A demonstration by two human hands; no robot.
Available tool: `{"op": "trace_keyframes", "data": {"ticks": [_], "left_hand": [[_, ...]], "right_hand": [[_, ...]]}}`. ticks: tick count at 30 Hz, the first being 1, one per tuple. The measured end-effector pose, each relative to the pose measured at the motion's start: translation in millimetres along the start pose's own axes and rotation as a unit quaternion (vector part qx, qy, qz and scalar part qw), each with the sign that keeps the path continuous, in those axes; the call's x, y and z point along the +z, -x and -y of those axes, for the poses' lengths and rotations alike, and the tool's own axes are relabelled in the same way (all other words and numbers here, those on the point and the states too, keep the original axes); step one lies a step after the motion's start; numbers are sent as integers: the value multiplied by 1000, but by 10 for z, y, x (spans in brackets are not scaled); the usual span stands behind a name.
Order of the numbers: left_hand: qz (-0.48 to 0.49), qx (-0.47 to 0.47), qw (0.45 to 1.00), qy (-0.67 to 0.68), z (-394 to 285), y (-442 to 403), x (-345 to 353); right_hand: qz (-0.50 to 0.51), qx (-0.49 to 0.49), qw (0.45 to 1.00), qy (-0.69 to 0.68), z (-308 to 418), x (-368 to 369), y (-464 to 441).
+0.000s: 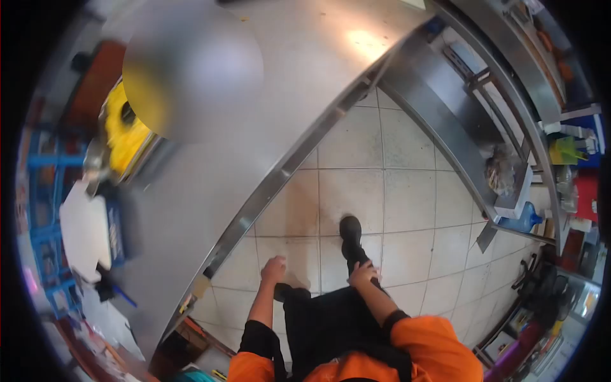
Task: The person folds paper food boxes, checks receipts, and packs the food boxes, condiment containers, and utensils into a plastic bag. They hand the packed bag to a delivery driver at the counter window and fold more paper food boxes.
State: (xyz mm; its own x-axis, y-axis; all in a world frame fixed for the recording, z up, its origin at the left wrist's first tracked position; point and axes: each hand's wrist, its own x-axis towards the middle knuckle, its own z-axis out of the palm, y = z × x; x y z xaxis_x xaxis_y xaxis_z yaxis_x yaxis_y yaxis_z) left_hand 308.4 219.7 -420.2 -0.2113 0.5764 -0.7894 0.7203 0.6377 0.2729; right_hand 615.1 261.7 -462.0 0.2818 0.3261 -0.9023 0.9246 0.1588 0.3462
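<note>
My left hand (273,270) hangs over the tiled floor, just right of the metal table edge, with its fingers loosely curled and their inner side hard to make out. My right hand (364,274) rests on my right leg, fingers spread over the dark trousers (331,318), holding nothing. One black shoe (350,228) is planted on the tiles ahead of me. Orange sleeves with dark cuffs cover my upper arms.
A long metal table (210,172) runs diagonally on the left, with a yellow item (122,137) and white sheets (86,229) along its far side. Metal shelving (439,108) stands on the right, near a blue water bottle (525,218). Part of the view is blurred.
</note>
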Motion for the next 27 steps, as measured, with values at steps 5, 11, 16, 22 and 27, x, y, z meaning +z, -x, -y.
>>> {"op": "trace_keyframes", "data": {"ticks": [5, 11, 16, 22, 27], "left_hand": [[-169, 92, 968, -159, -1254, -1861, -597], [-296, 95, 877, -367, -1939, -3515, -1438], [-487, 120, 751, -430, -1965, -4750, -1660], [-286, 79, 872, -389, -1925, -4622, -1847], [-432, 103, 849, -285, -1773, -3838, -2676]], "right_hand": [[-11, -90, 994, -55, -153, 165, -92], [-105, -137, 972, -159, -99, -352, 114], [-143, -117, 948, -260, -149, -573, -61], [-176, -108, 943, -260, -111, -717, -139], [-127, -98, 960, -229, -155, -806, -131]]}}
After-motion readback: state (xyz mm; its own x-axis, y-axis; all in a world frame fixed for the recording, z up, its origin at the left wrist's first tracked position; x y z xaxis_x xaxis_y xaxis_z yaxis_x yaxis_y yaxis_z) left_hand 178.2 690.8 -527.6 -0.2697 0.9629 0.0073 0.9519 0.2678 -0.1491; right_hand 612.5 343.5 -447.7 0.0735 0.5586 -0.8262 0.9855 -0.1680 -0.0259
